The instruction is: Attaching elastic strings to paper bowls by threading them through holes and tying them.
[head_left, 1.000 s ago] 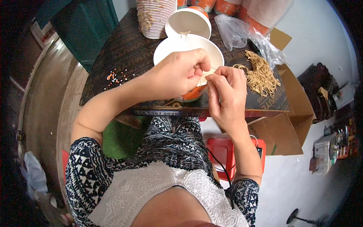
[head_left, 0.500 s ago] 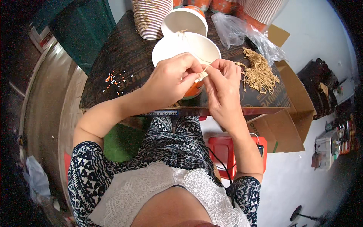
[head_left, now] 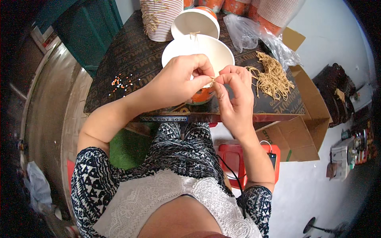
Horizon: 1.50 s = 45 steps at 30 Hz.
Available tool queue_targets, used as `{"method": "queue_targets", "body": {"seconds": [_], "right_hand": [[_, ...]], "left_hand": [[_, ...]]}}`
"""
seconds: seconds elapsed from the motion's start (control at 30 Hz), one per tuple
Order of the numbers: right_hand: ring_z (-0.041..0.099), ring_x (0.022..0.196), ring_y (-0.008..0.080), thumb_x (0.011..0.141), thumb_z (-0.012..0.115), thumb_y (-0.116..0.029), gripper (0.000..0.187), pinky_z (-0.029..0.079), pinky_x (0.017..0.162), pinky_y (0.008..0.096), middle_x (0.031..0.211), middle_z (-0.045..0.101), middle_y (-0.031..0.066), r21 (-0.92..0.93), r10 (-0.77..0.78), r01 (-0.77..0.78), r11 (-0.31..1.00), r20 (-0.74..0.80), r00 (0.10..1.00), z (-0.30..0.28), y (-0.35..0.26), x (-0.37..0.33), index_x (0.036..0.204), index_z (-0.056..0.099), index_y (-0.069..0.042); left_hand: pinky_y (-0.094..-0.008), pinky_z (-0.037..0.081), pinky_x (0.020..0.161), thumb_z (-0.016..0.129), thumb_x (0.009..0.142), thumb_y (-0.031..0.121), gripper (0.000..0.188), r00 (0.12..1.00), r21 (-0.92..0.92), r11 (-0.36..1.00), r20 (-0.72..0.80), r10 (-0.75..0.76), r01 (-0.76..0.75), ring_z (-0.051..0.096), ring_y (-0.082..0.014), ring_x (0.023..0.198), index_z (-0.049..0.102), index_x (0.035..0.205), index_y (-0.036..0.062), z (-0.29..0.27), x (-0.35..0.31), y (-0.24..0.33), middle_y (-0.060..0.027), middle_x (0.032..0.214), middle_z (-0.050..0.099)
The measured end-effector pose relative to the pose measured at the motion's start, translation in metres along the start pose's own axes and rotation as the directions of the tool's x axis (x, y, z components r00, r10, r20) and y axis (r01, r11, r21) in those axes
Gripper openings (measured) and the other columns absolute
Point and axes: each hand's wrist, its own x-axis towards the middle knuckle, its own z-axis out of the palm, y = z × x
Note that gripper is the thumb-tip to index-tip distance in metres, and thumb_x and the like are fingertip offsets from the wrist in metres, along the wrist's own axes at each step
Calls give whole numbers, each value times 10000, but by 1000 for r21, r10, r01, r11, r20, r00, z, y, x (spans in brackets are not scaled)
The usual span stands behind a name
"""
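A white paper bucket (head_left: 186,44) with an orange outer side stands tilted at the table's front edge, its mouth partly behind my hands. On its far rim sits a small knot of tan string (head_left: 194,35). My left hand (head_left: 180,79) pinches a thin tan string (head_left: 213,79) at the near rim between thumb and forefinger. Right beside it, my right hand (head_left: 236,91) has its thumb and fingertips closed on the same string. The fingertips of both hands nearly touch, and they hide most of the knot between them.
Small orange, white and dark beads (head_left: 120,82) lie scattered on the left of the dark table (head_left: 119,51). A heap of tan strings (head_left: 274,77) is at right, near a clear plastic bag (head_left: 248,33). Behind stand another bucket (head_left: 186,23) and stacked buckets (head_left: 162,20). A cardboard box (head_left: 293,137) adjoins the table.
My hands have drawn together at the near rim, and the string between them now shows as a tighter, smaller knot. My right fingers have curled in more.
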Motion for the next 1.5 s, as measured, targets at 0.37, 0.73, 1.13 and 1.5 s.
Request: {"method": "queue_targets", "body": {"seconds": [0.37,0.73,1.13,1.5], "right_hand": [[533,929,323,679,634,22,202,429,809,406,964,577,135,-267,-291,310,913,108,951,-3,-8,-12,862,552,-8],[610,721,157,867,586,35,57,494,642,273,980,649,161,319,249,-273,908,115,962,-7,-15,2,913,554,30],[582,672,123,904,595,-3,39,480,615,267,773,593,78,267,322,-320,909,37,946,0,-14,3,923,566,13],[592,679,152,879,630,-6,40,475,620,278,810,614,102,251,347,-342,905,25,937,0,-14,-1,889,603,22]], "left_hand": [[-243,464,601,603,860,56,76,979,85,979,-96,-178,186,561,-78,673,587,828,-11,-3,7,-9,-34,738,619],[-217,470,622,640,859,61,66,992,-141,982,-19,-128,124,554,-51,689,614,843,3,-5,4,8,14,774,609],[-275,480,725,639,816,41,47,996,177,981,19,-89,84,580,-108,714,602,835,19,-6,-5,9,-38,766,621],[-525,314,1108,647,828,29,47,977,282,941,-44,206,-186,642,-159,687,617,855,51,-1,-10,7,-26,765,645]]}}
